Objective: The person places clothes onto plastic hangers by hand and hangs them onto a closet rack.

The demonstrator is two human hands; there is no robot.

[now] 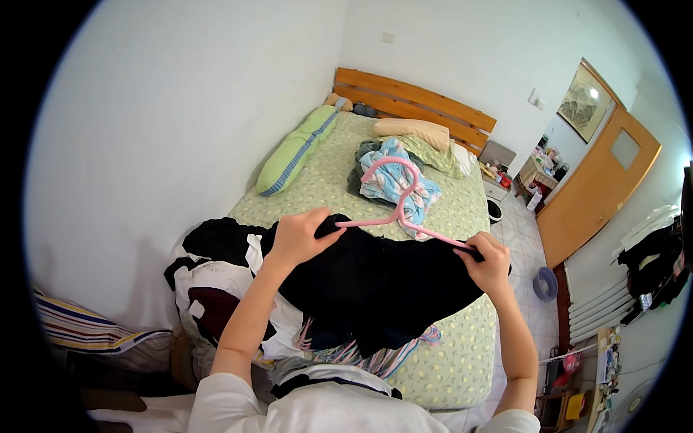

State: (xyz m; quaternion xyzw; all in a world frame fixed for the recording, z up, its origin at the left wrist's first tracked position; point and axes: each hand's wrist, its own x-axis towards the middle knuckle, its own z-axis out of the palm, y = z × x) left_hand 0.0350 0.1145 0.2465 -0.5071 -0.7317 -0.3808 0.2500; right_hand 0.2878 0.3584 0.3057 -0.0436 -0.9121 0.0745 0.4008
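- The left grip, the person's left hand (299, 237), is closed on a shoulder of the black garment (379, 285) at one end of the pink hanger (401, 209).
- The right grip, the right hand (487, 264), pinches cloth and hanger at the other end.
- The garment hangs spread between both hands, over the bed (462, 353); the hanger's hook points up and away from the person.
- If either pinch loosens, that shoulder could slide off the hanger's sloping arm.
- Uneven pulling could skew the neckline.
- Lowered carelessly, the hem could tangle with the clothes pile (238, 278) or the striped fabric (411, 353).
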